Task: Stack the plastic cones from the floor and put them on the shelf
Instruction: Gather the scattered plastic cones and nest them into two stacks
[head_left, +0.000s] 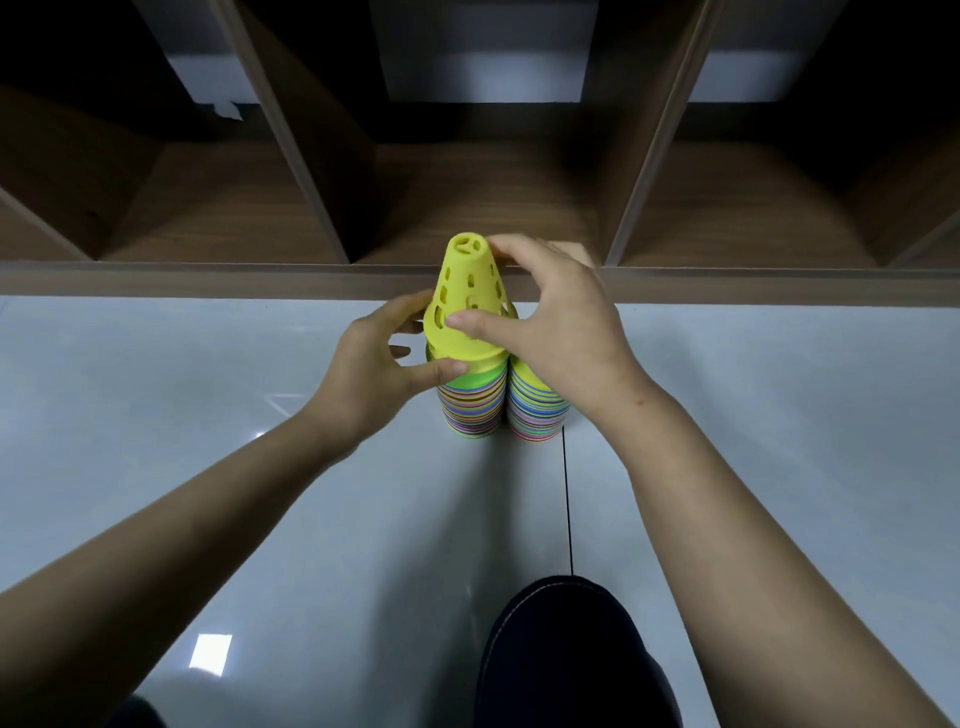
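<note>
Two tall stacks of coloured plastic cones stand side by side on the pale floor before the shelf. A yellow perforated cone (464, 291) tops the left stack (471, 408). My right hand (563, 317) grips that yellow cone, thumb on its near side and fingers by its tip. From the left, my left hand (379, 364) holds the left stack just under the yellow cone's rim, thumb on a green rim. My right hand partly hides the right stack (537, 415).
A brown wooden shelf (311, 278) with several open compartments runs across the back, its front edge just beyond the stacks. Glossy grey floor tiles (208, 389) spread on both sides. My dark-trousered knee (566, 649) is at the bottom centre.
</note>
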